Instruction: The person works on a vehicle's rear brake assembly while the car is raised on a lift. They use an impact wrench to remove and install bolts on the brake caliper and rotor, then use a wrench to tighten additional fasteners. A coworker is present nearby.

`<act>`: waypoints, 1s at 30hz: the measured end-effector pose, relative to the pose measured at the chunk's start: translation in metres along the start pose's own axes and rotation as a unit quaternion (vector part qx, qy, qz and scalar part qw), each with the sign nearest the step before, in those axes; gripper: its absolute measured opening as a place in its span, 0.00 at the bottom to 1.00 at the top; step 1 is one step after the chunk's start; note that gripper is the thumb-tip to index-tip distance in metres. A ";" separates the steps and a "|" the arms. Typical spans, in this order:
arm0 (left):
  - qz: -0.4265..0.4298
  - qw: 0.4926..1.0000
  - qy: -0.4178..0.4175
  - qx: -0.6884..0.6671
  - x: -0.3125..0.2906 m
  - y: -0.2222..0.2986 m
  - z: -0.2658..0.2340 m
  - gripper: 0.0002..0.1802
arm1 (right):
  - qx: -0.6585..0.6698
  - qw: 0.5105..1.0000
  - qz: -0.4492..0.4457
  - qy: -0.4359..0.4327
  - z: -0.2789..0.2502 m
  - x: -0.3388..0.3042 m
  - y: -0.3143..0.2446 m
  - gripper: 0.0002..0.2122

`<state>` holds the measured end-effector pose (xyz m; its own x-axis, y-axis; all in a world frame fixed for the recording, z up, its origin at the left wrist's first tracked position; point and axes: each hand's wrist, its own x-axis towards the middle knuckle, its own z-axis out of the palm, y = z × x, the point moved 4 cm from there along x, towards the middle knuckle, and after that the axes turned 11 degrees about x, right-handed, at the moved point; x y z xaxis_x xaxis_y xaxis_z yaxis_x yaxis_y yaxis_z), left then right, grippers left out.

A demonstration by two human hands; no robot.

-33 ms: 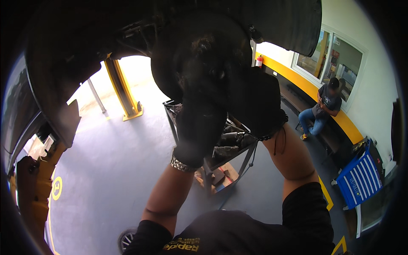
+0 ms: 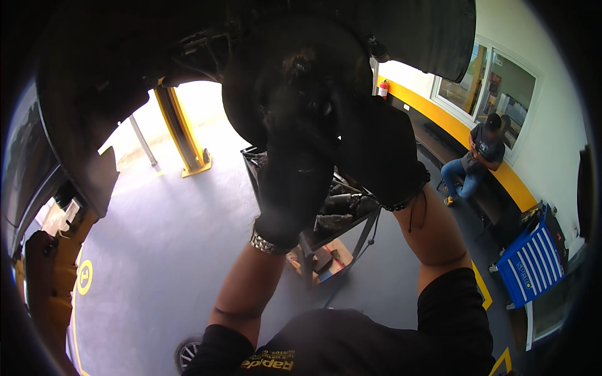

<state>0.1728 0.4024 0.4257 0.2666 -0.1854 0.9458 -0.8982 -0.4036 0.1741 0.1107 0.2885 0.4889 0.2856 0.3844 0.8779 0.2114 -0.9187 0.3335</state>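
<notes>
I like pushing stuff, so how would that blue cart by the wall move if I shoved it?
The blue cart probably rolls, because small casters show at its base. It looks boxy and hard, so it's likely stiff. It may feel heavy, being a broad stack of what look like drawers.

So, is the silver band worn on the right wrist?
No, the silver band circles the wrist of the gloved left hand, while the gloved right hand has a dark bracelet at its wrist.

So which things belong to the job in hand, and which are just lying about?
In the job:
gloved left hand
gloved right hand
dark round part at the hands; contact too dark to tell

Apparently just about:
blue tool cart
fire extinguisher
wheel on the floor, its link unclear
</notes>
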 end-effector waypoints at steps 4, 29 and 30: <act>-0.009 0.999 -0.005 -0.036 -0.006 -0.006 -0.005 0.44 | 0.019 0.998 -0.045 0.030 -0.006 -0.002 -0.007 0.32; 0.021 0.990 0.063 0.122 -0.019 -0.018 -0.001 0.44 | 0.132 0.975 0.027 0.175 0.029 -0.003 0.021 0.21; 0.032 0.990 0.065 0.120 -0.026 -0.019 0.000 0.44 | 0.135 0.974 0.028 0.177 0.028 -0.002 0.022 0.20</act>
<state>0.1827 0.4148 0.3975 0.1500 -0.1077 0.9828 -0.7990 -0.5987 0.0564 0.1409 0.2705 0.4846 -0.0267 0.2349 0.9716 0.4570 -0.8616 0.2209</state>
